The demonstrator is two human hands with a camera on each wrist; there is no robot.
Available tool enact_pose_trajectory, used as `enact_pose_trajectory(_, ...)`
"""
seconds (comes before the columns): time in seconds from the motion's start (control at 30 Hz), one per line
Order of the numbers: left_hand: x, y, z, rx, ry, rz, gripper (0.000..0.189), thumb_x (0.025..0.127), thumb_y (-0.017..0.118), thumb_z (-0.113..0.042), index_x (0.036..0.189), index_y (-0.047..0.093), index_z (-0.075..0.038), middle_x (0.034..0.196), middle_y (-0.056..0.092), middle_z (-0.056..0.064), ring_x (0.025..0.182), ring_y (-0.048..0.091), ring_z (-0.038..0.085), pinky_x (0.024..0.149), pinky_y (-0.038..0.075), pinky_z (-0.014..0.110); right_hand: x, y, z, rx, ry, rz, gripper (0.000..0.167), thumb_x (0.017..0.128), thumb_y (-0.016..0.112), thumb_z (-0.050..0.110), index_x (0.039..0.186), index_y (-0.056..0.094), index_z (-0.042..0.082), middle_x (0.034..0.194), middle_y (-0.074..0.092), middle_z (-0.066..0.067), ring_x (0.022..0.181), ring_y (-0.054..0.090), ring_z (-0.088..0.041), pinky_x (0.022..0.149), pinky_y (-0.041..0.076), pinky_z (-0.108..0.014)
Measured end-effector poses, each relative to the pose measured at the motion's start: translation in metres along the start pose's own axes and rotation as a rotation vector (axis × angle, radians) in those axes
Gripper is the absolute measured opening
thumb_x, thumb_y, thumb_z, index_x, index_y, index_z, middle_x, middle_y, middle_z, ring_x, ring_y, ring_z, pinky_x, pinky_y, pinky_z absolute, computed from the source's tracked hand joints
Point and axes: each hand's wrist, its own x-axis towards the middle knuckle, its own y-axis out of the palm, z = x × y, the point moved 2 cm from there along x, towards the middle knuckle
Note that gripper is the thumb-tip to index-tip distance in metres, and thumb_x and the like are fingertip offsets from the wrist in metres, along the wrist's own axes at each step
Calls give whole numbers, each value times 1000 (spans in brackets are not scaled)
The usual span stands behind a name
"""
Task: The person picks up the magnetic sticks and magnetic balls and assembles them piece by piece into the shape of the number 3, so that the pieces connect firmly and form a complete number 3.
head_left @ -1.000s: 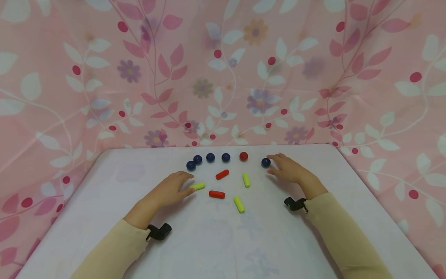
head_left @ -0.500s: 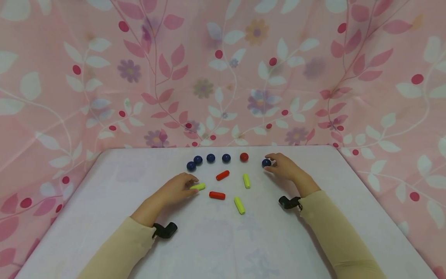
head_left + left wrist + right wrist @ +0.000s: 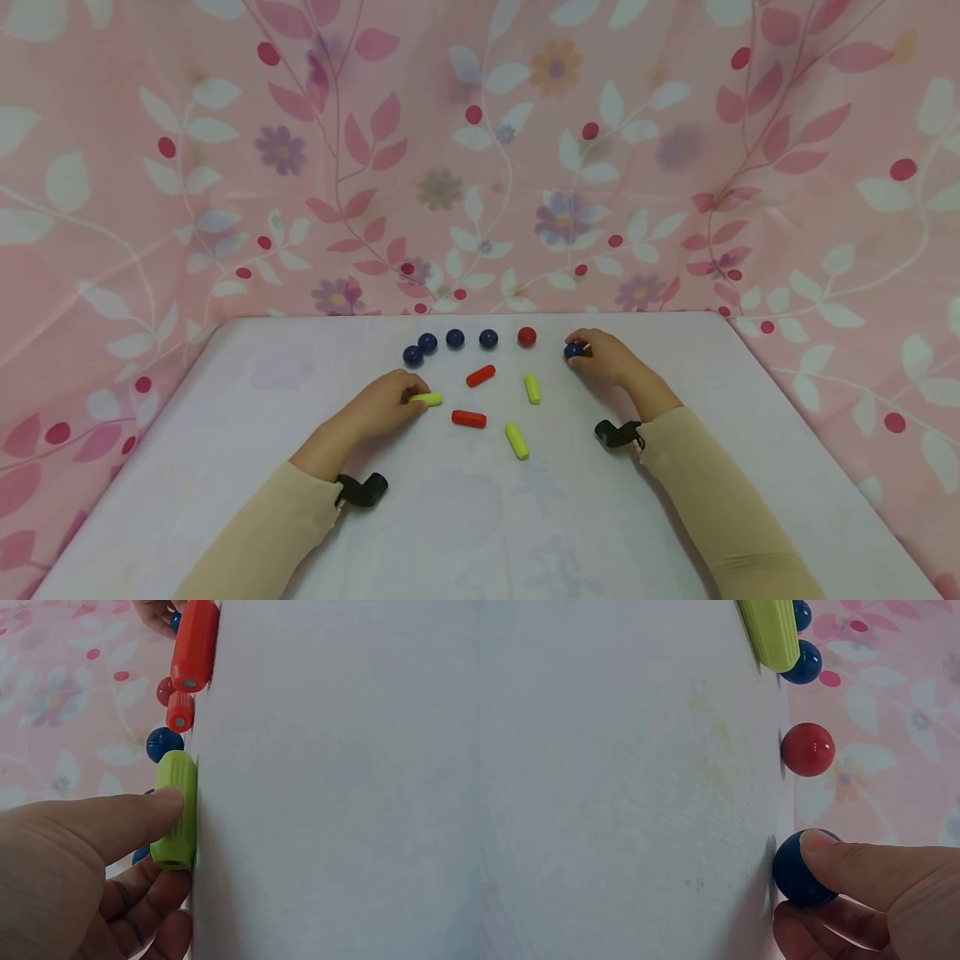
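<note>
No legible text, labels, brands, numbers or signs anywhere I can see from here.
</note>
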Motion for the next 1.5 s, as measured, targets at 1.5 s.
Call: enact_pose_trajectory(1.5,-28,0,-33,-104,100,36,12,94,71,-17,106,70,-16,94,65,-8,88,58,12,84,50,35,-70,1,46,127,-125,169,34,90,77,23,120,65,12,100,65,1,92,59,-19,81,52,-33)
